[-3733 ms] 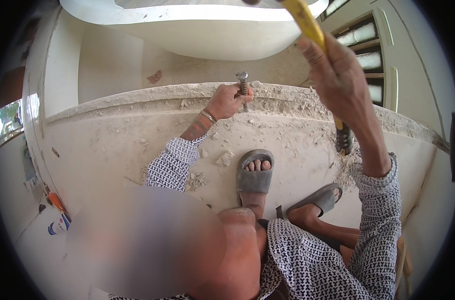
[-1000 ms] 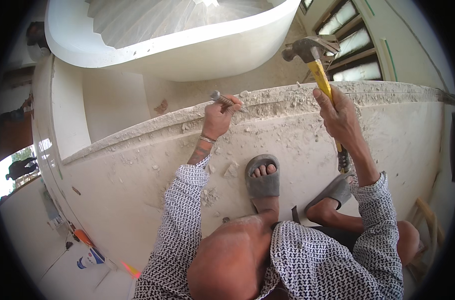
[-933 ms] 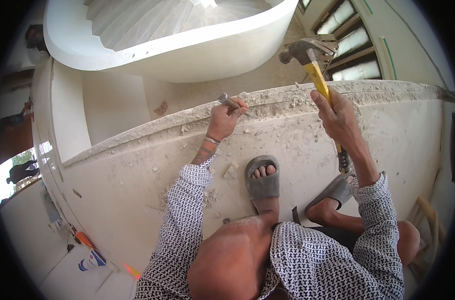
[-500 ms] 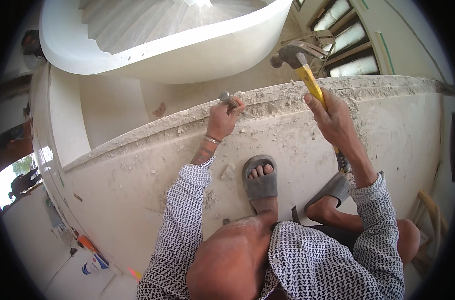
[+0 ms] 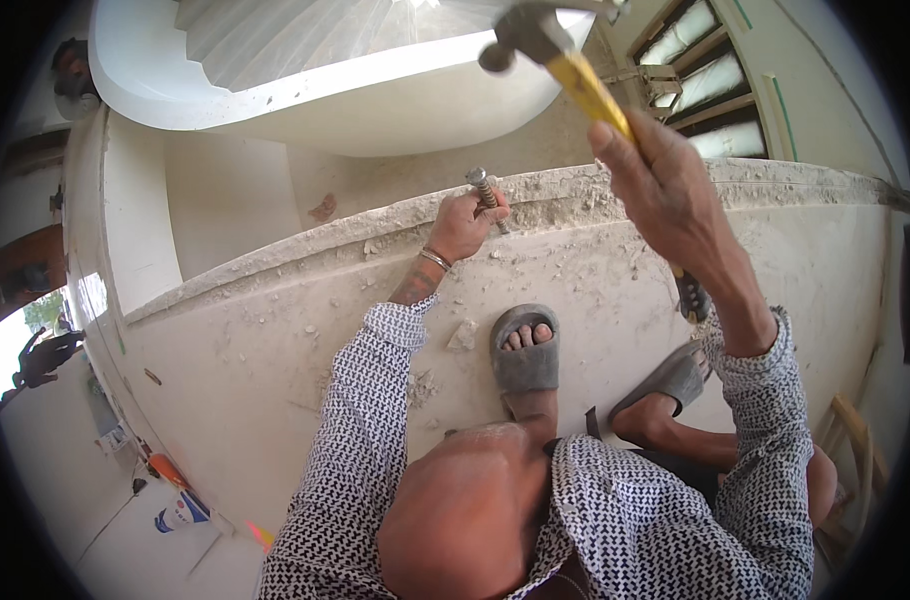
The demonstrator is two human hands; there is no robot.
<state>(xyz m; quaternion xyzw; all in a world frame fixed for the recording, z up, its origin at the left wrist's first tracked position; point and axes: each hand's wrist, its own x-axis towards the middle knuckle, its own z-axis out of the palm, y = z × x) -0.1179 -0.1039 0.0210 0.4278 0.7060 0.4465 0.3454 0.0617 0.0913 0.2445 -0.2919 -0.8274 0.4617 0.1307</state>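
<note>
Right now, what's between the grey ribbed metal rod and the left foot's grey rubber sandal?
In the head view, pale dusty floor strewn with small rubble crumbs lies between rod and sandal.

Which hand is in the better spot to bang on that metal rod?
Probably the right hand: it grips the yellow-handled claw hammer, with the hammer's head up in the air. The left hand is busy holding the ridged metal rod by the chipped ledge.

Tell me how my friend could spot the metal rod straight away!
Look for the long, rubble-strewn ledge crossing the picture. Near its middle, the left hand grips the metal rod. Unlike the yellow-handled hammer in the right hand, it's straight, ridged and wider on top.
</note>
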